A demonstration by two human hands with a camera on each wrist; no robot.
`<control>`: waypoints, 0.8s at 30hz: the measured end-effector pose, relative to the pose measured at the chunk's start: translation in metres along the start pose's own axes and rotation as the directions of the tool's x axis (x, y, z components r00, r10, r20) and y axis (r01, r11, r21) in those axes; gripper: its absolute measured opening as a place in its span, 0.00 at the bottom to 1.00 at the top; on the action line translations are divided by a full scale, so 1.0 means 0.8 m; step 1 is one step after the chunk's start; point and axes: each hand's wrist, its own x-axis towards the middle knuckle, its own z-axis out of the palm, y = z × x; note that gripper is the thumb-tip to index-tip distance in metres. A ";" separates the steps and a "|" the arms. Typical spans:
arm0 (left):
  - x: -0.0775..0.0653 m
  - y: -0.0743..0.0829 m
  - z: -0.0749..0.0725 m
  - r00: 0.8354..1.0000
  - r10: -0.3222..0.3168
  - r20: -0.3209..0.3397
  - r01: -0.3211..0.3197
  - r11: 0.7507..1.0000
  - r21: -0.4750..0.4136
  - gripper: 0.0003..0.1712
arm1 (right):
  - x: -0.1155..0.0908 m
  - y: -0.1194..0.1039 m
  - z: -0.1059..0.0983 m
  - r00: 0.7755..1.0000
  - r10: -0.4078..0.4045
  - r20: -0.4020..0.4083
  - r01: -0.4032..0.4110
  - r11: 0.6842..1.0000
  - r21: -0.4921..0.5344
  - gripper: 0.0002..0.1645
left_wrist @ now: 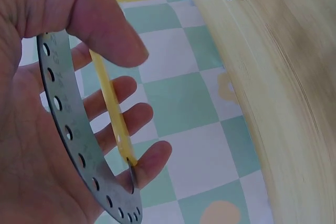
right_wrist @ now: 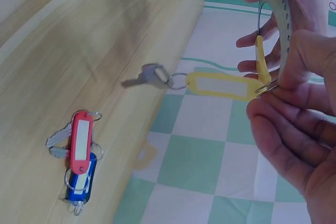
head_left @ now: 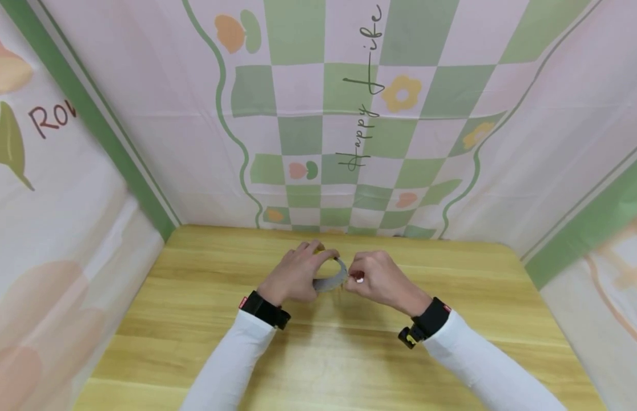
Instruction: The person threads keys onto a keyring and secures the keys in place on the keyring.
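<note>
My left hand [head_left: 300, 271] grips a curved grey metal strip [left_wrist: 84, 124] with a row of small holes along its edge. One yellow tag [left_wrist: 111, 106] hangs by the strip, close to the left fingers. Beside it, my right hand [head_left: 382, 279] pinches a metal ring at the end of another yellow key tag [right_wrist: 220, 85], right against the strip. From that tag's other end hangs a silver key [right_wrist: 148, 74] on a split ring. Whether the pinched ring passes through a hole cannot be told.
A red key tag [right_wrist: 81, 142] and a blue key tag [right_wrist: 82, 182] with keys lie on the wooden table [head_left: 323, 359]. Printed cloth [head_left: 349, 137] hangs behind the table's far edge, and more cloth stands at both sides.
</note>
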 end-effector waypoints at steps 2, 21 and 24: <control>0.001 -0.002 -0.001 1.000 0.004 0.019 -0.003 1.000 -0.025 0.51 | -0.002 0.001 -0.001 0.999 -0.028 -0.014 0.029 0.999 0.018 0.07; 0.002 0.001 -0.003 1.000 0.007 0.007 -0.007 1.000 0.011 0.50 | -0.009 0.007 -0.005 0.999 -0.037 0.032 0.037 0.999 0.008 0.07; 0.002 0.007 -0.001 1.000 0.007 -0.011 -0.006 0.996 0.085 0.49 | -0.005 0.002 -0.008 0.994 0.061 0.095 -0.066 0.997 0.051 0.06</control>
